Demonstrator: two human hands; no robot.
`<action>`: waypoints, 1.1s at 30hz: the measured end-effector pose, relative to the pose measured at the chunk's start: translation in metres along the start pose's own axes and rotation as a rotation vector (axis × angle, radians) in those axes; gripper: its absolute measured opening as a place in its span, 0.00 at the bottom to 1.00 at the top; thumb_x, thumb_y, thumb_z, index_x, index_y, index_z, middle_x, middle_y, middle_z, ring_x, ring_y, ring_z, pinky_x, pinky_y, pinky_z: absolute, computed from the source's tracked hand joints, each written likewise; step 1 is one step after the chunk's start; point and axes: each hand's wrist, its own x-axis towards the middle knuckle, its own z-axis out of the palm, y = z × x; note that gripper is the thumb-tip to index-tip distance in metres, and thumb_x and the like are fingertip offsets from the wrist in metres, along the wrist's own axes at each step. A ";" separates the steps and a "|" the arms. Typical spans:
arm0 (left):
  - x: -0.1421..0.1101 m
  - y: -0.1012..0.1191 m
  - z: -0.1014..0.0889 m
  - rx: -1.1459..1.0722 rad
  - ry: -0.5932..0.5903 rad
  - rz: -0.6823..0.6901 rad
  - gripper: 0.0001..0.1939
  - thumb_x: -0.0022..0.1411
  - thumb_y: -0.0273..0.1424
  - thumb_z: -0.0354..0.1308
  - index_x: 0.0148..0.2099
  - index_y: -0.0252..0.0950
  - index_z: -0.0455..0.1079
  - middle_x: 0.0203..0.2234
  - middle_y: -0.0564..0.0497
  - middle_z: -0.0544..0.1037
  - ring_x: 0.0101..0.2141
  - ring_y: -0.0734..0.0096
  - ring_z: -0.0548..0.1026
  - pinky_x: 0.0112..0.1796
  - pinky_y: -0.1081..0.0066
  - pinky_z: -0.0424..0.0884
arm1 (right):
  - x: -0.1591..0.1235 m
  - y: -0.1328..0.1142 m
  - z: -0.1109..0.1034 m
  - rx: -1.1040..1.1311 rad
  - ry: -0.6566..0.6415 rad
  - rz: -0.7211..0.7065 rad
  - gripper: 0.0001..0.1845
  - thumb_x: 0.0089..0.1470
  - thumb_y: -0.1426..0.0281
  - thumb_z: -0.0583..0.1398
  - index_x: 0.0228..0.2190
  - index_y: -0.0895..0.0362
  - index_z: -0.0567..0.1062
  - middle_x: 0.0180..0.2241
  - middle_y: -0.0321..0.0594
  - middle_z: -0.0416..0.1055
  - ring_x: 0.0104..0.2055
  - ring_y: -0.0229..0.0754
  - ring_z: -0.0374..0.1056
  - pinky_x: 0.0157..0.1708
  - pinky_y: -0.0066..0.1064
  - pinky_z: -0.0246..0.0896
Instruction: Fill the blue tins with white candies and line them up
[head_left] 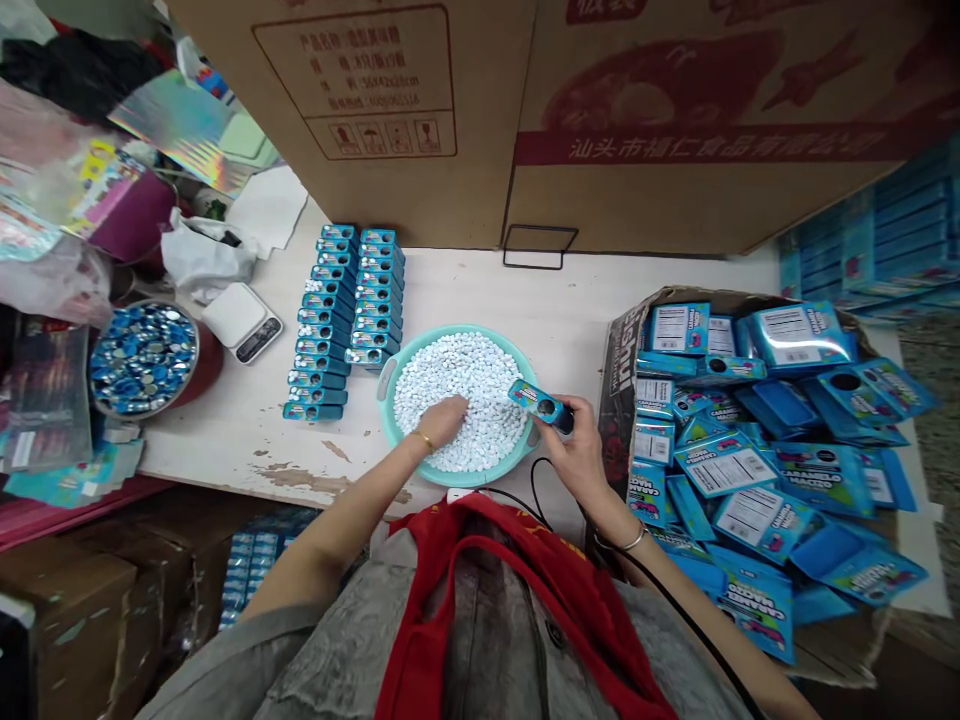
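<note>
R hand [581, 450] is gripping a box [541, 402] over the tub's [384, 400] edge, prob. so spills are staying inside. Left of that grip, L hand [446, 422] is resting in pellets [480, 365]; can't tell if it's pinching any. Right of it, packs [724, 465] are showing "CARAMELO", approx.; their carton [619, 400], "eshui".

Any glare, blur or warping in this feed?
Head view: rainbow glare on the iridescent sheet; upper-right corner dark; fine print soft on the large carton; wide-angle stretch toward the edges. Head view, centre: white pellets bright yet distinct.
</note>
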 end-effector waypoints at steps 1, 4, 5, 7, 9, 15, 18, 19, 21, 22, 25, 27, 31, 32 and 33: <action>0.008 0.008 0.006 -0.027 0.007 0.018 0.14 0.63 0.21 0.48 0.49 0.35 0.65 0.48 0.42 0.72 0.49 0.62 0.71 0.48 0.66 0.67 | 0.000 0.000 -0.002 -0.001 0.010 0.011 0.16 0.56 0.67 0.59 0.46 0.54 0.66 0.41 0.42 0.68 0.44 0.47 0.66 0.45 0.42 0.64; 0.018 0.018 0.013 -0.094 0.025 0.055 0.15 0.61 0.20 0.49 0.50 0.34 0.65 0.48 0.42 0.73 0.48 0.62 0.71 0.49 0.66 0.68 | 0.000 -0.001 -0.004 -0.007 0.035 0.032 0.16 0.55 0.64 0.61 0.45 0.54 0.66 0.40 0.41 0.68 0.43 0.46 0.67 0.45 0.41 0.64; 0.017 0.016 0.012 -0.111 0.029 0.066 0.15 0.61 0.21 0.49 0.50 0.34 0.64 0.48 0.42 0.73 0.48 0.62 0.72 0.49 0.66 0.68 | 0.000 -0.001 -0.004 -0.008 0.039 0.038 0.17 0.55 0.63 0.61 0.45 0.54 0.66 0.40 0.41 0.68 0.43 0.46 0.67 0.44 0.40 0.64; 0.007 0.010 0.007 -0.133 0.037 0.082 0.14 0.63 0.24 0.50 0.51 0.35 0.63 0.48 0.43 0.73 0.48 0.63 0.72 0.49 0.67 0.68 | -0.001 0.000 -0.004 -0.008 0.038 0.046 0.17 0.55 0.63 0.61 0.45 0.54 0.66 0.40 0.41 0.68 0.42 0.46 0.66 0.44 0.40 0.64; -0.009 0.001 -0.006 -0.145 0.049 0.096 0.14 0.64 0.26 0.49 0.52 0.35 0.63 0.48 0.44 0.73 0.48 0.63 0.72 0.49 0.67 0.68 | -0.001 0.001 -0.003 -0.008 0.026 0.047 0.17 0.55 0.64 0.61 0.45 0.54 0.65 0.40 0.41 0.68 0.43 0.46 0.66 0.44 0.40 0.64; -0.063 -0.001 -0.074 -0.133 0.151 0.206 0.19 0.63 0.23 0.48 0.56 0.36 0.62 0.49 0.44 0.73 0.51 0.64 0.71 0.51 0.65 0.68 | 0.003 0.001 0.005 -0.063 -0.036 -0.075 0.16 0.54 0.71 0.57 0.46 0.54 0.66 0.41 0.45 0.68 0.45 0.50 0.65 0.45 0.45 0.64; -0.075 0.013 -0.110 -0.080 0.158 0.250 0.15 0.66 0.27 0.49 0.54 0.37 0.63 0.48 0.43 0.73 0.50 0.63 0.72 0.51 0.63 0.69 | 0.006 -0.004 0.014 -0.077 -0.082 -0.175 0.19 0.53 0.75 0.55 0.48 0.53 0.66 0.43 0.46 0.68 0.46 0.52 0.65 0.47 0.47 0.64; -0.077 0.019 -0.119 -0.047 0.145 0.262 0.14 0.67 0.29 0.49 0.54 0.36 0.63 0.48 0.43 0.73 0.49 0.63 0.72 0.50 0.63 0.69 | 0.007 -0.006 0.017 -0.079 -0.097 -0.200 0.20 0.53 0.76 0.54 0.48 0.53 0.66 0.43 0.46 0.68 0.46 0.52 0.65 0.47 0.47 0.64; -0.077 0.033 -0.136 0.055 0.095 0.265 0.12 0.67 0.28 0.48 0.51 0.35 0.65 0.45 0.43 0.74 0.47 0.62 0.73 0.48 0.62 0.70 | 0.007 -0.010 0.023 -0.086 -0.118 -0.238 0.21 0.52 0.77 0.54 0.48 0.53 0.66 0.43 0.46 0.69 0.46 0.52 0.65 0.47 0.47 0.65; -0.077 0.041 -0.142 0.116 0.064 0.252 0.11 0.67 0.27 0.48 0.50 0.35 0.65 0.44 0.43 0.74 0.46 0.62 0.73 0.47 0.63 0.70 | 0.007 -0.012 0.026 -0.091 -0.122 -0.252 0.22 0.51 0.78 0.53 0.48 0.53 0.66 0.43 0.46 0.69 0.46 0.52 0.65 0.47 0.47 0.65; -0.079 0.069 -0.158 0.296 0.007 0.182 0.12 0.66 0.22 0.46 0.49 0.32 0.66 0.42 0.42 0.74 0.43 0.60 0.74 0.43 0.62 0.72 | 0.006 -0.016 0.032 -0.097 -0.123 -0.286 0.22 0.50 0.80 0.53 0.47 0.54 0.66 0.42 0.46 0.69 0.45 0.51 0.65 0.46 0.46 0.65; -0.082 0.089 -0.165 0.384 0.000 0.129 0.15 0.66 0.20 0.43 0.51 0.31 0.65 0.41 0.40 0.74 0.42 0.58 0.75 0.39 0.61 0.72 | 0.005 -0.018 0.035 -0.093 -0.125 -0.297 0.21 0.51 0.80 0.53 0.47 0.54 0.66 0.42 0.46 0.69 0.45 0.51 0.65 0.46 0.46 0.65; -0.091 0.118 -0.176 0.444 0.014 0.087 0.17 0.69 0.22 0.39 0.54 0.30 0.63 0.40 0.38 0.74 0.39 0.58 0.75 0.35 0.62 0.72 | 0.002 -0.018 0.038 -0.094 -0.135 -0.280 0.20 0.53 0.78 0.53 0.48 0.53 0.66 0.42 0.46 0.70 0.46 0.51 0.65 0.47 0.47 0.65; -0.093 0.119 -0.177 0.444 0.013 0.097 0.16 0.69 0.22 0.40 0.53 0.30 0.64 0.39 0.39 0.74 0.39 0.58 0.75 0.35 0.62 0.72 | 0.001 -0.017 0.038 -0.088 -0.136 -0.276 0.21 0.53 0.78 0.53 0.48 0.53 0.66 0.43 0.46 0.70 0.46 0.51 0.65 0.47 0.47 0.65; -0.093 0.115 -0.177 0.439 0.014 0.112 0.15 0.69 0.23 0.40 0.51 0.30 0.65 0.39 0.40 0.74 0.38 0.59 0.75 0.36 0.63 0.71 | 0.001 -0.016 0.039 -0.079 -0.136 -0.272 0.21 0.53 0.78 0.53 0.49 0.53 0.65 0.43 0.46 0.70 0.46 0.51 0.65 0.48 0.47 0.65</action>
